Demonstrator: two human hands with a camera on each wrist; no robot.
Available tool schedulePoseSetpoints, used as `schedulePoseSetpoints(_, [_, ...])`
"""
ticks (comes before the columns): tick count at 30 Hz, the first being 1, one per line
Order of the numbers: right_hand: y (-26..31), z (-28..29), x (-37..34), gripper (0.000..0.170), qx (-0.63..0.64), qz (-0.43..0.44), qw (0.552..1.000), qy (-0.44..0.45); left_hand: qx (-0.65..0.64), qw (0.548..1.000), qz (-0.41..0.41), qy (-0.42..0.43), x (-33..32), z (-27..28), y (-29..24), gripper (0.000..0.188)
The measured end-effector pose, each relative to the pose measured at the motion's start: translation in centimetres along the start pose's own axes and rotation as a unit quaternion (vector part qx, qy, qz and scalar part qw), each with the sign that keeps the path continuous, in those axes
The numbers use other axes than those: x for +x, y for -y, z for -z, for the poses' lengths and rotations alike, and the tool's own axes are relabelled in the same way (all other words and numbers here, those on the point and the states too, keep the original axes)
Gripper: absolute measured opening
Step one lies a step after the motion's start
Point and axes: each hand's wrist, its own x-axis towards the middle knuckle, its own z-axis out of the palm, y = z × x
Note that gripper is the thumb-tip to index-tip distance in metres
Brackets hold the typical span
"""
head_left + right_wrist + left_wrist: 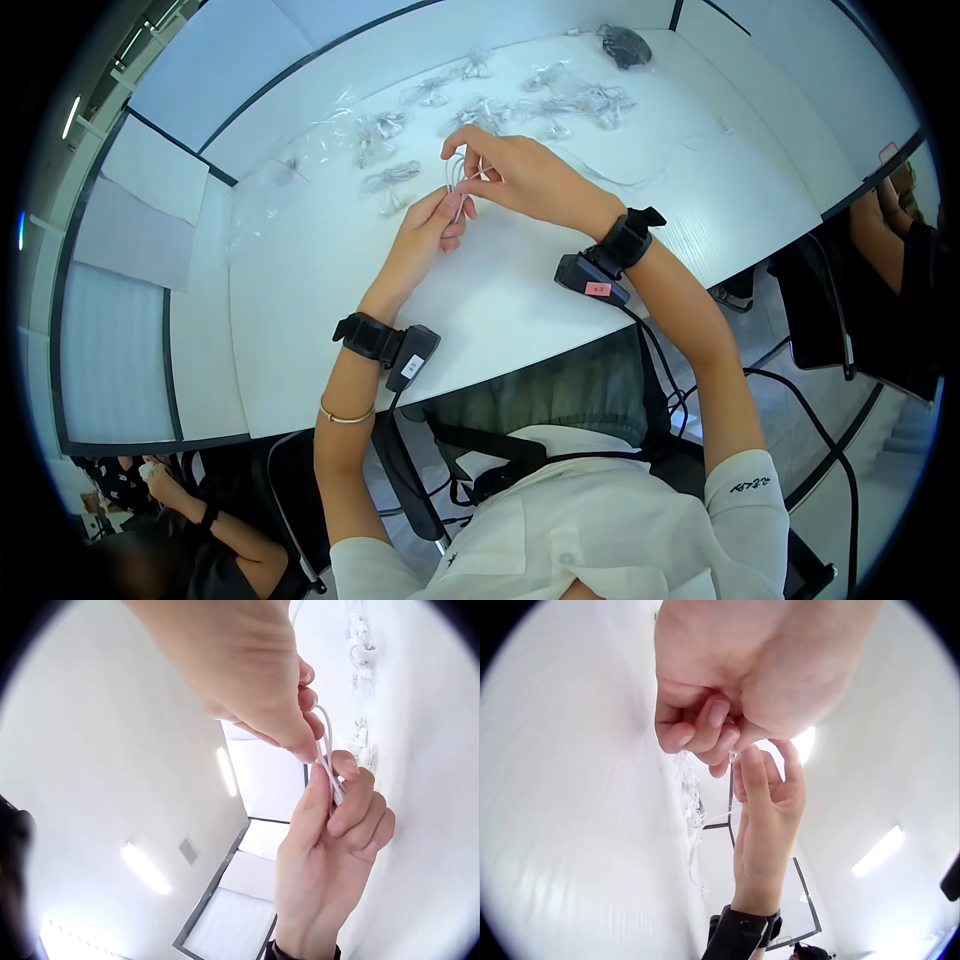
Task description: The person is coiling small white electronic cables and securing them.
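Observation:
A thin white cable (328, 739) is gathered in narrow loops between my two hands, above the white table. My left hand (430, 225) grips the lower part of the loops between thumb and curled fingers. Just above it, my right hand (530, 178) pinches the cable with thumb and fingertips, its back turned up in the head view. A loose length of cable (610, 181) trails over the table to the right of that hand. In the left wrist view, the left fingers (709, 727) hide most of the loops.
Several bundled white cables (590, 105) in clear bags lie across the back of the white table (300, 310). A dark round bundle (625, 46) sits at the far right corner. Clear plastic bags (290, 168) lie at the left. Panels wall the table's back and sides.

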Motion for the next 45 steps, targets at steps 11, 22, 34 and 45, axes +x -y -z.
schedulePoseSetpoints(11, [0.1, 0.8, 0.0, 0.031, -0.096, 0.083, 0.987, -0.095, -0.033, 0.998, 0.022, 0.049, -0.4, -0.2, -0.6, 0.032])
schedulePoseSetpoints(22, [-0.2, 1.1, -0.1, 0.029, -0.038, -0.036, 0.998, 0.045, -0.061, 0.996, 0.035, 0.05, -0.4, 0.2, -0.6, 0.039])
schedulePoseSetpoints(34, [0.6, 1.1, 0.0, 0.025, -0.02, 0.004, 1.0, 0.01, -0.101, 0.995, 0.018, 0.017, -0.4, -0.3, -0.9, 0.038])
schedulePoseSetpoints(45, [0.4, 0.1, -0.1, 0.029, 0.068, -0.098, 0.992, 0.033, -0.026, 0.999, -0.007, -0.033, -0.1, 0.3, -0.1, 0.038])
